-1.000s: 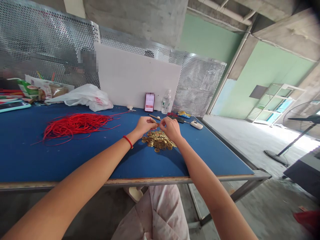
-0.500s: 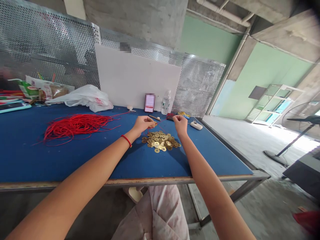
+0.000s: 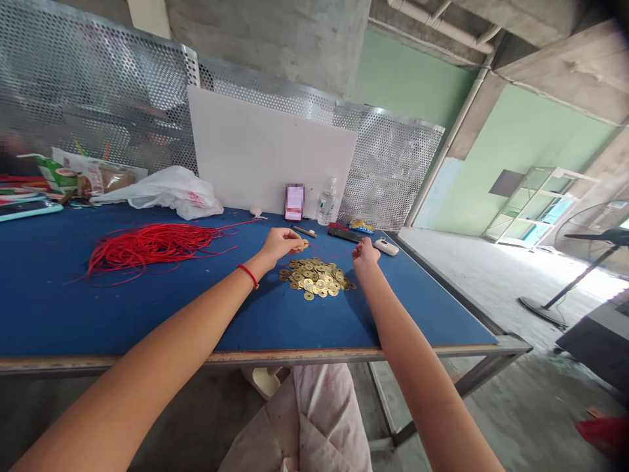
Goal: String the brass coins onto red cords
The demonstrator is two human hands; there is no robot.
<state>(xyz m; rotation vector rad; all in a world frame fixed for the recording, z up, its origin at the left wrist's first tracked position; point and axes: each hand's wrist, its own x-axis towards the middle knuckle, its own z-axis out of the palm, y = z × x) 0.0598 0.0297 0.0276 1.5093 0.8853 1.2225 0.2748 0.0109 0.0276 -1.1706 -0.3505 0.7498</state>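
My left hand [image 3: 284,244], with a red bracelet at the wrist, pinches a brass coin [image 3: 305,244] just above the back left of a coin pile [image 3: 317,276]. A thin red cord [image 3: 334,254] runs from near that coin toward my right hand [image 3: 365,254]. The fingers of my right hand are closed together at the cord's far end, right of the pile. The coins are round with holes in the middle and lie loose on the blue table top.
A bundle of red cords [image 3: 157,248] lies at the left. Behind stand a phone [image 3: 294,202] and a clear bottle [image 3: 327,202]. A black object [image 3: 344,233], a white case [image 3: 386,246] and a pen-like tool [image 3: 304,232] lie at the back. A plastic bag [image 3: 171,191] rests back left.
My right hand has moved right and slightly toward me, away from my left hand, uncovering the black object. My left hand has stayed almost in place with the coin.
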